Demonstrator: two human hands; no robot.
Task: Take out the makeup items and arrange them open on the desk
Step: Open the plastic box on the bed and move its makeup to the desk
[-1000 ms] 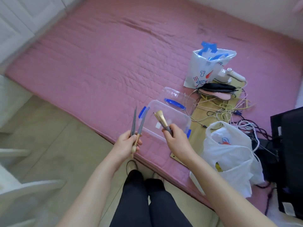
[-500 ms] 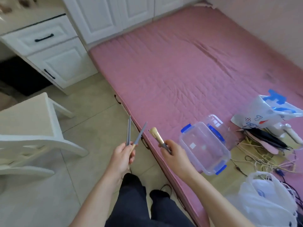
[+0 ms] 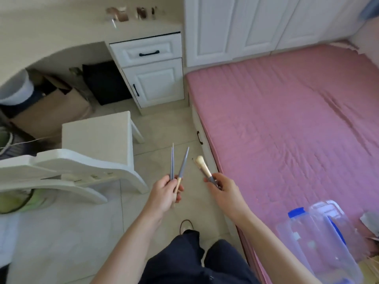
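Note:
My left hand grips several thin grey-handled makeup brushes, their pointed handle ends fanned upward. My right hand pinches a fluffy cream-tipped makeup brush together with a thinner dark one, bristles pointing up and left. Both hands are held over the tiled floor in front of my legs. The desk is at the upper left, with a few small blurred makeup items at its back. The clear plastic box with blue clips lies on the pink bed at the lower right.
A white chair stands between me and the desk. White drawers sit under the desk's right end, with boxes and a dark bag beneath the desk. The pink bed fills the right side. White wardrobe doors stand behind.
The view has swung left from the bed toward the desk and chair. The plastic box has slid to the lower right edge. Both hands keep their brushes.

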